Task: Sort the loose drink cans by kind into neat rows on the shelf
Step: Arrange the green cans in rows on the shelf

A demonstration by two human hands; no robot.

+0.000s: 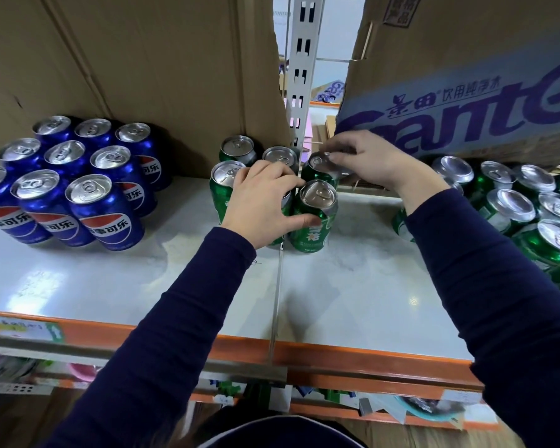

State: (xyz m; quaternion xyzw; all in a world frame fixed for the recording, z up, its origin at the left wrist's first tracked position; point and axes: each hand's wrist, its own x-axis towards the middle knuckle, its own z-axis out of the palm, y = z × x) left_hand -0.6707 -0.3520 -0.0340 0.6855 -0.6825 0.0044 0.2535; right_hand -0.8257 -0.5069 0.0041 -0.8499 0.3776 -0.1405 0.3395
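Observation:
Several blue cola cans [88,202] stand upright in neat rows at the left of the white shelf [369,286]. In the middle stands a small cluster of green soda cans [236,150]. My left hand [265,205] lies over a can in that cluster, mostly hiding it, and its thumb touches the side of the front green can [314,218]. My right hand [369,163] pinches the top rim of another green can [317,171], which is tilted, just behind the front one. A loose heap of green cans [514,208] lies at the right.
A large brown cardboard box [143,59] stands behind the blue cans. A printed carton [466,92] hangs over the loose heap at the right. A slotted metal upright [299,76] rises between them. The shelf has an orange front edge [353,354].

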